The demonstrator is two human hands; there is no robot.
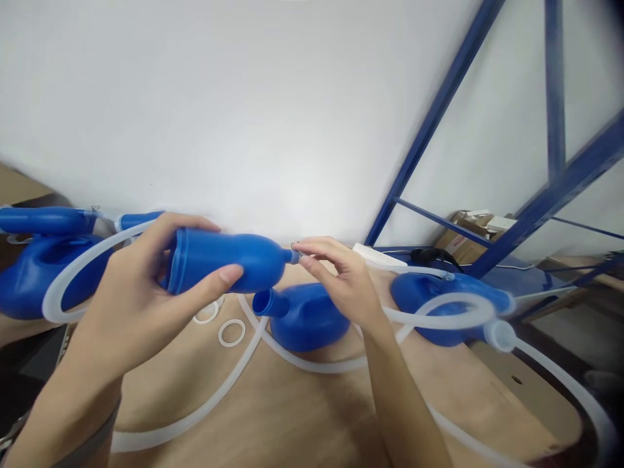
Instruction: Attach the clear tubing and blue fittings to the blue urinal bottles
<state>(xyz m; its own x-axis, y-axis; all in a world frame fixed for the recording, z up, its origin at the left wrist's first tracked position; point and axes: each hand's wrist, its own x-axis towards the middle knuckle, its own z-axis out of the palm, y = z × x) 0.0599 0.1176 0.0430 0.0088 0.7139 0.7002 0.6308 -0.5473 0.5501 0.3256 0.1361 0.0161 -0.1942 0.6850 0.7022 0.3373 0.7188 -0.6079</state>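
My left hand (pixel 134 286) is wrapped around a blue plastic funnel-shaped cup (pixel 238 260), its wide rim to the left and its narrow nozzle pointing right. At the nozzle's tip, the thumb and fingers of my right hand (pixel 348 283) pinch a small metal clamp (pixel 295 253), partly hidden by the fingertips. Just below the cup stands a blue jug (pixel 312 328) with a handle and an open spout facing left. Two white rings (pixel 231 333) lie on the brown work surface (pixel 273 416) under my left hand. Translucent white tubing (pixel 214 400) curves across that surface.
More blue jugs with tubing sit at the left (pixel 63 273) and at the right (pixel 439 305). A blue metal rack (pixel 429 130) rises at the right, with a cardboard box (pixel 461 244) beyond its bars. A white wall (pixel 219 110) stands behind.
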